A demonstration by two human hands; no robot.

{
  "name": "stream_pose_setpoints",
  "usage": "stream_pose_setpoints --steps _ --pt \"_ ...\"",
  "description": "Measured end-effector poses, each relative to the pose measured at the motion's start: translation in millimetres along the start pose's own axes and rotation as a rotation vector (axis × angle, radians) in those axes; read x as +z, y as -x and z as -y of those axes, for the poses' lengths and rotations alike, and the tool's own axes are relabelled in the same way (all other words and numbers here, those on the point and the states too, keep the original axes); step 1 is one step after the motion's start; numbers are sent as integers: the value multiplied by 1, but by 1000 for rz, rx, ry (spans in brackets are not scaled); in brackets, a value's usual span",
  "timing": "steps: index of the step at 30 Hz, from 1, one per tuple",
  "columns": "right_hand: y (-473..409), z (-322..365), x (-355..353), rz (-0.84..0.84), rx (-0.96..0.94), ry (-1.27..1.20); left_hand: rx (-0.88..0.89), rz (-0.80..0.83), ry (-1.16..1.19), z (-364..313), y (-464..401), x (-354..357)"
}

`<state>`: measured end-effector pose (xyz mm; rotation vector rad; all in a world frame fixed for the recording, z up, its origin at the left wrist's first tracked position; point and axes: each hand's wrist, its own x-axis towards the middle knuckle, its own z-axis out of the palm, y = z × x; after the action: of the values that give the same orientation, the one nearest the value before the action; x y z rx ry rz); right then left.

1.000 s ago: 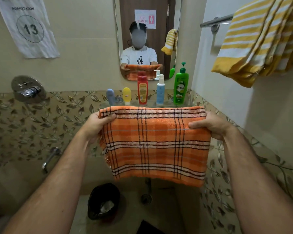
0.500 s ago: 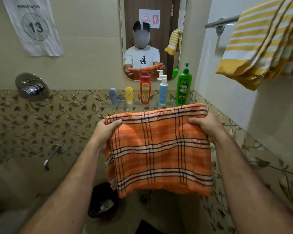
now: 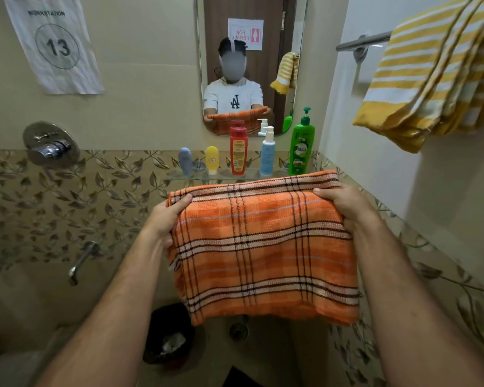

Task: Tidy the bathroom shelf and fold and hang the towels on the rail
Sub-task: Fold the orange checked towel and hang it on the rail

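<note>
1. Towel [image 3: 263,247]: orange, black-and-white plaid.
2. Hanging towel [image 3: 430,74]: yellow and white stripes.
3. Bottles: green [image 3: 301,152], red [image 3: 238,152], yellow [image 3: 212,159], pale blue [image 3: 267,157].
4. Wall tiles [image 3: 67,196]: beige, brown leaf pattern.

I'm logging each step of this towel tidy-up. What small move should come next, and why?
Probably lift the orange towel up and right toward the rail: left hand and right hand grip its folded top edge, and the yellow towel already hangs there.
</note>
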<state>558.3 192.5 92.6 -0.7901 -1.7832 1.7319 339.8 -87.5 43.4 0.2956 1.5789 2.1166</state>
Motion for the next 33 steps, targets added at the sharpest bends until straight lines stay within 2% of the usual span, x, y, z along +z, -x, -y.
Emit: stream_pose_setpoints --steps 2,5,9,13,17,24,29,33 --pt "2 1 3 93 72 -95 -109 60 59 5 0 -1" --pt "7 5 3 211 148 -170 -186 110 -28 11 -1 -11" --pt "11 19 3 297 113 -214 -168 183 -80 11 0 -22" --pt "16 36 9 352 98 -274 -135 213 24 12 3 -24" --pt "11 42 23 326 100 -375 -177 246 167 28 10 -14" --pt "6 54 55 294 46 -520 -376 202 420 79 8 -5" --pt "5 67 75 245 8 -615 -341 212 361 103 32 24" --pt "-9 65 73 146 -29 -631 -300 257 478 125 42 33"
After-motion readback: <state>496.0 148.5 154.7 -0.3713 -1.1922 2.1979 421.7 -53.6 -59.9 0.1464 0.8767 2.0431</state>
